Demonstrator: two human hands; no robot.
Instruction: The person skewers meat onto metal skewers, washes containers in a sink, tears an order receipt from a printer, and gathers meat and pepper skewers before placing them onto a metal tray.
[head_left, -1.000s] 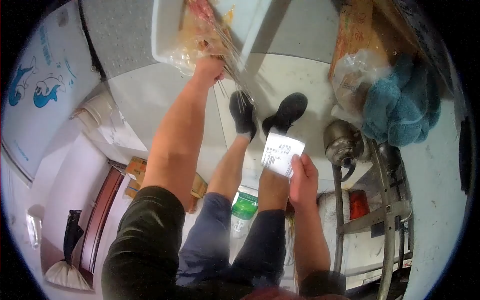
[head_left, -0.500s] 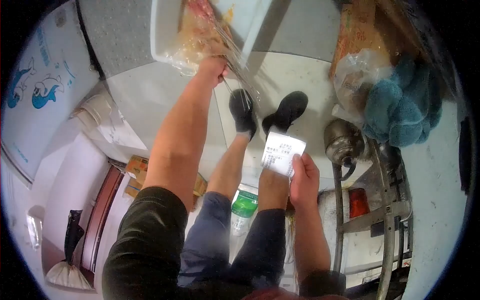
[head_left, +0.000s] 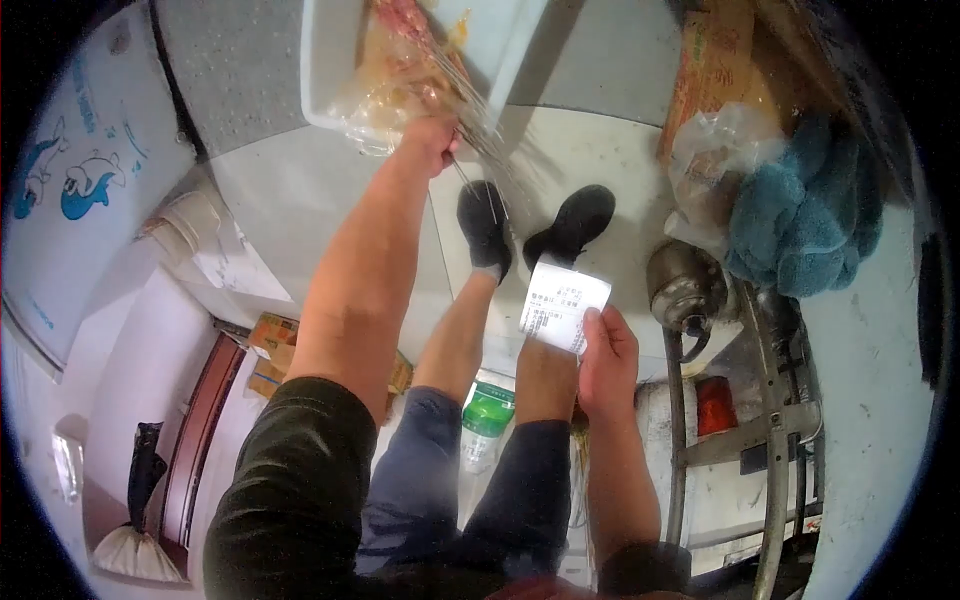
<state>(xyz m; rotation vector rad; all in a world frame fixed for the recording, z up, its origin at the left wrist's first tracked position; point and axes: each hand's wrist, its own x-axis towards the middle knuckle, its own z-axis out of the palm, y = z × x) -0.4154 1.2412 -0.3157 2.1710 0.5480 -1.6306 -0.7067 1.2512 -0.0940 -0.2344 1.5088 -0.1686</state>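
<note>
My left hand [head_left: 430,145] is closed around thin metal skewers [head_left: 468,183] at the rim of a white plastic tub [head_left: 318,75]. More skewers fan out beside it, with reddish meat [head_left: 403,20] at their far ends. A clear plastic bag [head_left: 375,105] lies under the meat and drapes over the tub's near edge. How many skewers are in my fingers I cannot tell. Lower right, my right hand [head_left: 610,365] pinches a white printed receipt [head_left: 565,308] between thumb and fingers, above my right leg. Its print is too small to read.
At right are a blue-grey cloth [head_left: 805,215], a plastic bag [head_left: 715,150], a cardboard box [head_left: 710,60], a metal kettle-like vessel [head_left: 688,285] and a metal frame [head_left: 775,400]. A green-labelled container [head_left: 488,410] stands between my legs. A white chest with dolphin pictures [head_left: 95,190] is at left.
My left hand has shifted slightly down and right, and the skewers beside it are blurred by motion. The receipt's top has curled a little; my right hand stays in place.
</note>
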